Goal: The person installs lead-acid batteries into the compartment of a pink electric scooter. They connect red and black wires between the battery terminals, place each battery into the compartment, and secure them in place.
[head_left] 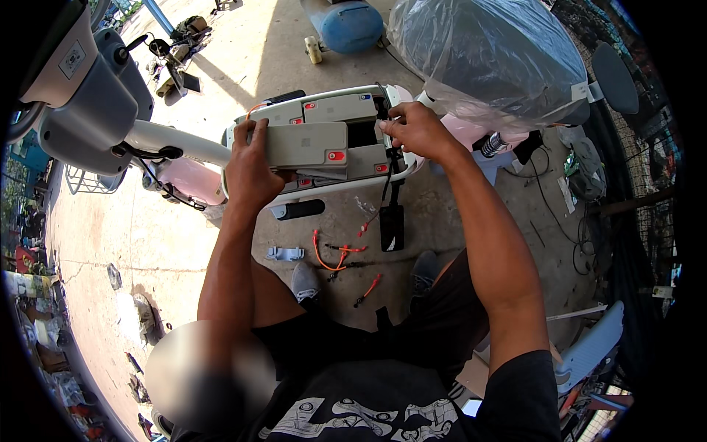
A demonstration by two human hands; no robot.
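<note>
My left hand is closed around the left end of a grey box-shaped battery with a red terminal cover at its right corner. That battery is raised slightly above the other grey batteries lying in the white-framed floor bay of a scooter. Beside it, toward the right, a dark gap shows between batteries. My right hand is at the bay's right end, by black cables, fingers curled together; what they pinch is too small to tell. A black strap-like piece with a flat end hangs below it.
Orange cables with red and black ends lie on the concrete near my feet, beside a light-blue bracket. The scooter's grey front column stands left, its plastic-wrapped seat right. A blue tank is beyond.
</note>
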